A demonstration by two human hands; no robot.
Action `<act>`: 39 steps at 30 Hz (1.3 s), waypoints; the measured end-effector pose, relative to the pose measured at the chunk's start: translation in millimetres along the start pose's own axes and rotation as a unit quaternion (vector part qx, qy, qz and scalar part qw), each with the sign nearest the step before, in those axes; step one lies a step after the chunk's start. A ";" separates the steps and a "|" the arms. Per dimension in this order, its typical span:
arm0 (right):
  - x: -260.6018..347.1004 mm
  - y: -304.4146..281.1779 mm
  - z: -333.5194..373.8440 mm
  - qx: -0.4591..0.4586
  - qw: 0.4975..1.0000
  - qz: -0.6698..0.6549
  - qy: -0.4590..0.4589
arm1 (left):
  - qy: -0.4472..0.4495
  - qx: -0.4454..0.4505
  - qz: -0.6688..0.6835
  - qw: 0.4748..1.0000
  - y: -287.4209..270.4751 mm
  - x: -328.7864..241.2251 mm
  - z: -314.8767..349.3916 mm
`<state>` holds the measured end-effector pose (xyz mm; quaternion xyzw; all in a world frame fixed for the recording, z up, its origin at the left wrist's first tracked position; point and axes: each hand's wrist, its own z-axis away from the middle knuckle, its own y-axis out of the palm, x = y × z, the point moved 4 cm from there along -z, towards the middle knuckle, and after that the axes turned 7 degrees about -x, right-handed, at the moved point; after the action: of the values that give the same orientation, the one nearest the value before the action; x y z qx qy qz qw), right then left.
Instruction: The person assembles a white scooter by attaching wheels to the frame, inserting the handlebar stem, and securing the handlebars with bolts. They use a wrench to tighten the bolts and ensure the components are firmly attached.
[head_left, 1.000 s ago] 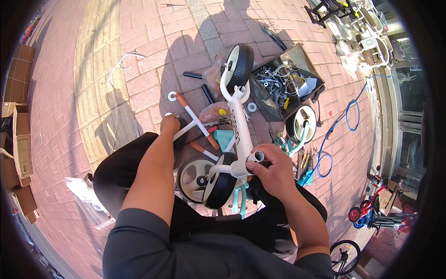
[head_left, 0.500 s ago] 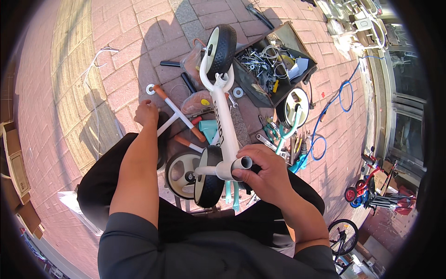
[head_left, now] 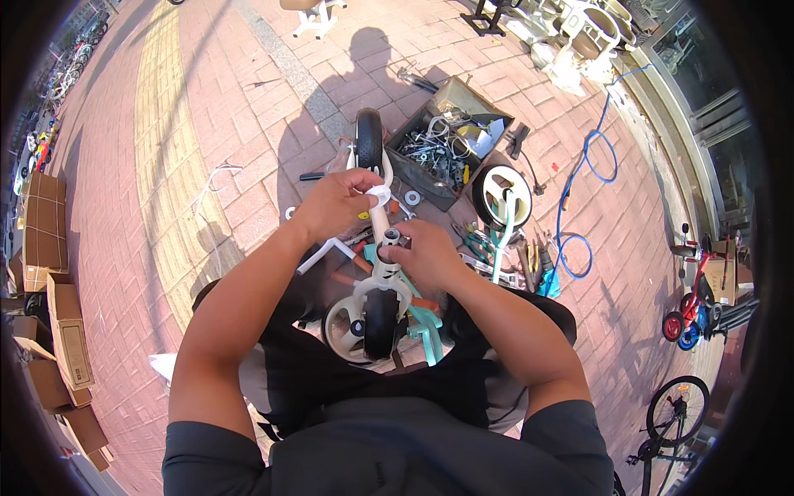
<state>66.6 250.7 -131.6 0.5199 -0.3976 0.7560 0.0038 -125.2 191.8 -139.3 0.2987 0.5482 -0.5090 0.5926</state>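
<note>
A small cream bike frame (head_left: 380, 219) stands between my knees, with a black-tyred wheel (head_left: 369, 140) at its far end. Another black-tyred wheel (head_left: 381, 322) sits under a white fork (head_left: 383, 277) at the near end. My left hand (head_left: 335, 202) pinches a white ring (head_left: 380, 195) over the frame's far part. Closed round the upright tube (head_left: 391, 238) at the frame's near end is my right hand (head_left: 426, 255); the tube's open top shows beside its fingers. A white-and-orange handlebar (head_left: 329, 250) lies below my left forearm.
Beyond the frame is a dark metal box (head_left: 430, 186) of loose hardware. Pliers and other tools (head_left: 525, 256) lie right, near a mint frame part with a wheel (head_left: 500, 194). A blue hose (head_left: 562, 219) curls farther right. Cardboard boxes (head_left: 70, 331) line the left.
My left hand has come from the floor at the left to the frame and now holds a white ring. The frame has been repositioned, with my right hand at its upright tube. The view has tilted farther out.
</note>
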 end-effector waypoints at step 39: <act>-4.3 -6.1 14.0 0.058 0.945 -0.317 0.055 | 0.204 -0.018 -0.050 0.977 34.9 0.0 85.0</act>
<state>82.1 248.1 -129.3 0.5757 -0.1669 0.7653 0.2348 -63.3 124.9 -127.6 0.3579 0.6811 -0.4562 0.4471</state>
